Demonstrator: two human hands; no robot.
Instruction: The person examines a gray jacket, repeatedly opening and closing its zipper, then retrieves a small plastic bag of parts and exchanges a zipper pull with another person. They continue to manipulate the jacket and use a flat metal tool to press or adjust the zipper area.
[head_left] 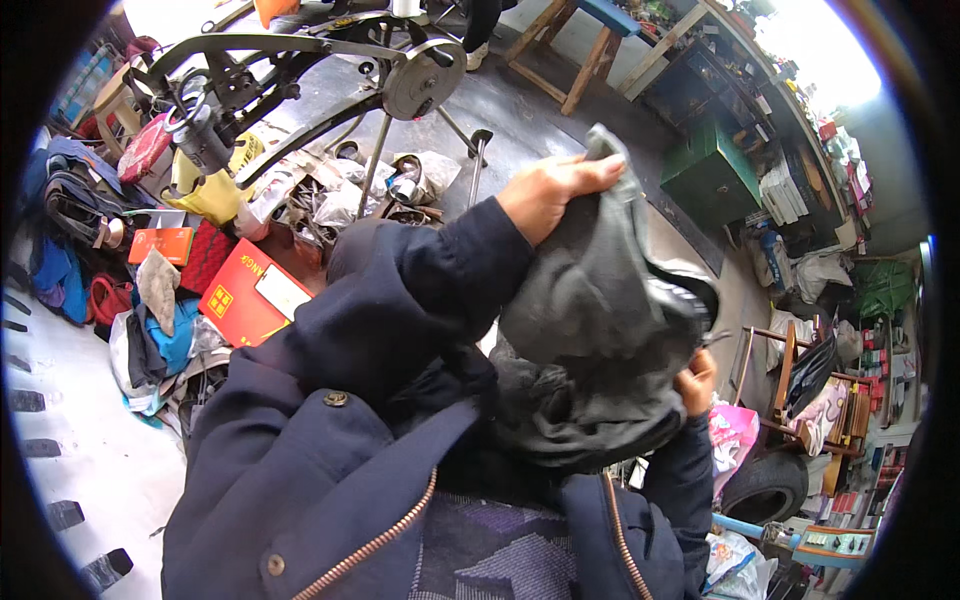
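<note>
A crumpled dark grey, soft leather-like piece [600,310] hangs in front of my chest between both hands. Whether it is a bag or a garment I cannot tell. My left hand [555,195] pinches its raised upper end, thumb pointing right. Lower down on its right side, my right hand [697,382] has fingers closed on the edge, partly hidden behind the material. A shiny, blurred strip [685,288] shows along a curved opening on the right. The lower folds rest close to my lap.
A black metal crank machine with a round wheel [425,80] stands ahead on thin legs. Bags and a red box [250,293] are piled at left. Right are a green cabinet [710,175], a tyre [765,487] and crowded shelves. A blue-topped stool [610,15] stands at the back.
</note>
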